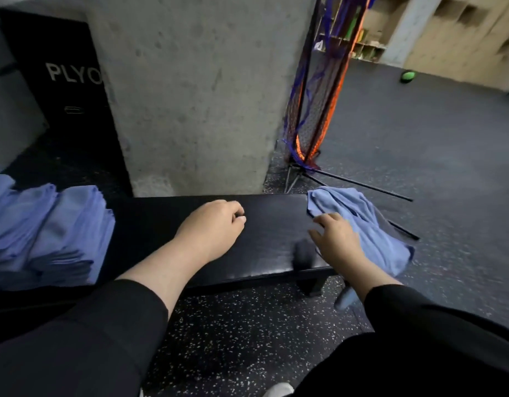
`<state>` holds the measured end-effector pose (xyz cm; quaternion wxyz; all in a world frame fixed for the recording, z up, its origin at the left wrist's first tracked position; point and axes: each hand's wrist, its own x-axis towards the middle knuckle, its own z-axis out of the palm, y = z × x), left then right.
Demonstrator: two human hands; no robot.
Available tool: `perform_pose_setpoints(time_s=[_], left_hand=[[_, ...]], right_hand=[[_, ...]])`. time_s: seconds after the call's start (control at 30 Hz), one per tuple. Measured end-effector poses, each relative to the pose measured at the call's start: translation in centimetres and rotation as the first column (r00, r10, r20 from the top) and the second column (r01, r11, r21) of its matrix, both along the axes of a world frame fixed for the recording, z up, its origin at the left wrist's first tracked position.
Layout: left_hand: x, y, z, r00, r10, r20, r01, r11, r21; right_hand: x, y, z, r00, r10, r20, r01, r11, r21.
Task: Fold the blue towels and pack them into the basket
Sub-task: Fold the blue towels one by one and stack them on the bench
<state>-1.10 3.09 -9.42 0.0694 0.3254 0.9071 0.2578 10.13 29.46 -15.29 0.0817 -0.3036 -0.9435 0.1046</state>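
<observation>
Black padded tabletop (pixel 270 224) across mid-frame. Folded blue towels (pixel 47 233) stacked in two piles at its left end; no basket visible around them. One loose blue towel (pixel 362 224), crumpled, draped over the right end and hanging off the edge. Right hand (pixel 338 239) on this towel's near edge, fingers spread and resting on the cloth. Left hand (pixel 216 227) on bare tabletop, fingers curled loosely, holding nothing. Concrete pillar (pixel 196 90) behind; black box (pixel 67 81) marked "PLYO" at left.
</observation>
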Motion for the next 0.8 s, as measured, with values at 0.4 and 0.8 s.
perform_pose_setpoints(time_s=[0.4, 0.8], left_hand=[[0.6, 4.1, -2.6, 0.994, -0.104, 0.037, 0.107, 0.989, -0.101], [0.3, 4.0, -1.8, 0.997, -0.069, 0.032, 0.069, 0.998, -0.012]], right_hand=[[2.5, 8.4, -3.5, 0.949, -0.309, 0.059, 0.312, 0.949, -0.043], [-0.3, 5.3, 0.6, 0.877, -0.25, -0.41, 0.119, 0.94, -0.32]])
